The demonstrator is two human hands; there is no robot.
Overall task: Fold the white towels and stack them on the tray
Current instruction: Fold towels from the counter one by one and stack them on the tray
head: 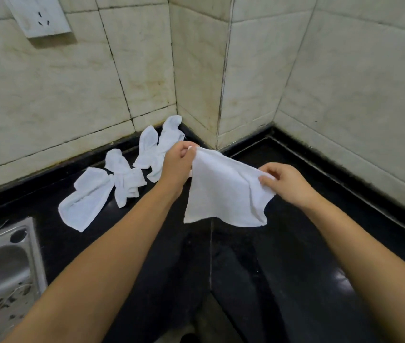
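On my feed the towel (223, 191) is plain white with no print, and the knotted towels (112, 184) behind it are the same white. The surface (283, 256) is glossy black. I see cream wall tiles (60, 95) with faint marbled veining and dark grout lines (some brownish staining near the corner). The socket plate (37, 14) is white, and the sink (1, 268) is dull silver-grey, speckled with dark flecks.

Bare countertop (258, 268) ahead; knotted towels (122, 179) crowd the left, sink (3, 268) beyond.
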